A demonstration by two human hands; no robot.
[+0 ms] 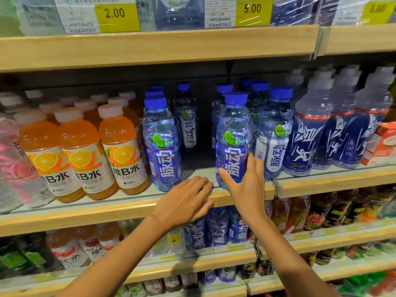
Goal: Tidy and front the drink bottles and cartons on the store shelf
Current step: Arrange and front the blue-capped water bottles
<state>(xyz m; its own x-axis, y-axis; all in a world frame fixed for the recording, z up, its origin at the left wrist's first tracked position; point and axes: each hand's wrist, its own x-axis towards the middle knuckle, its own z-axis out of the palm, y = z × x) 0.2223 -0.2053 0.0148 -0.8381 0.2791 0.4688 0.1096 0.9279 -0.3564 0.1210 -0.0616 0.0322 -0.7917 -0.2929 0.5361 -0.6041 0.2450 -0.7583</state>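
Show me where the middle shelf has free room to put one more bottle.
One bare patch lies at the front, between the left blue bottle and the middle blue bottle that the right hand touches; a rear bottle stands behind it. The orange bottles and far right are crowded.

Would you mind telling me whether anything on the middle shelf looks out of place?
Yes: one blue-capped bottle sits far back, leaving a gap in the front row. The red carton at the right edge looks tilted.
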